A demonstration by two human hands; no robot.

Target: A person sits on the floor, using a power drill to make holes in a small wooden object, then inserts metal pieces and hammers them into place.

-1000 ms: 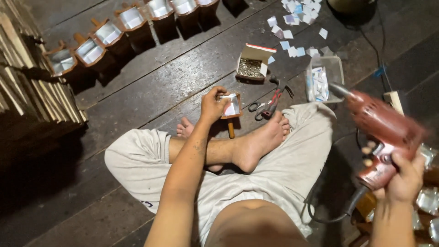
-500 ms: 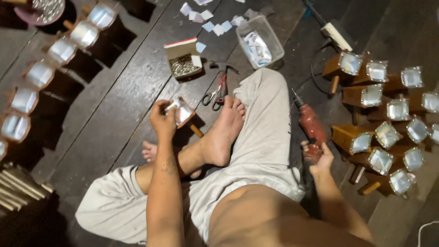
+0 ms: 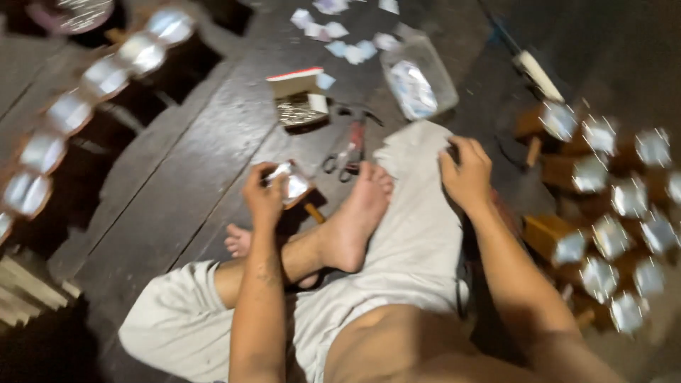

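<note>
I sit cross-legged on a dark plank floor in pale trousers. My left hand (image 3: 266,193) grips a small wooden holder with a shiny foil face (image 3: 293,186), held just above the floor in front of my bare foot (image 3: 358,216). My right hand (image 3: 464,174) rests on my right knee with the fingers bent and nothing in it. A reddish shape low beside my right leg (image 3: 500,209) is blurred, and I cannot tell what it is.
Red-handled scissors (image 3: 349,150) lie beside the foot. Beyond are an open cardboard box of small metal bits (image 3: 301,105), a clear plastic tub (image 3: 418,84) and paper scraps (image 3: 339,37). Foil-faced wooden holders line the left (image 3: 71,113) and cluster on the right (image 3: 610,206). Wooden slats (image 3: 28,291) lie at lower left.
My right hand lowered the red power drill beside my right leg, let go of it and moved up onto my knee. My left hand kept hold of the holder. The view swung right.
</note>
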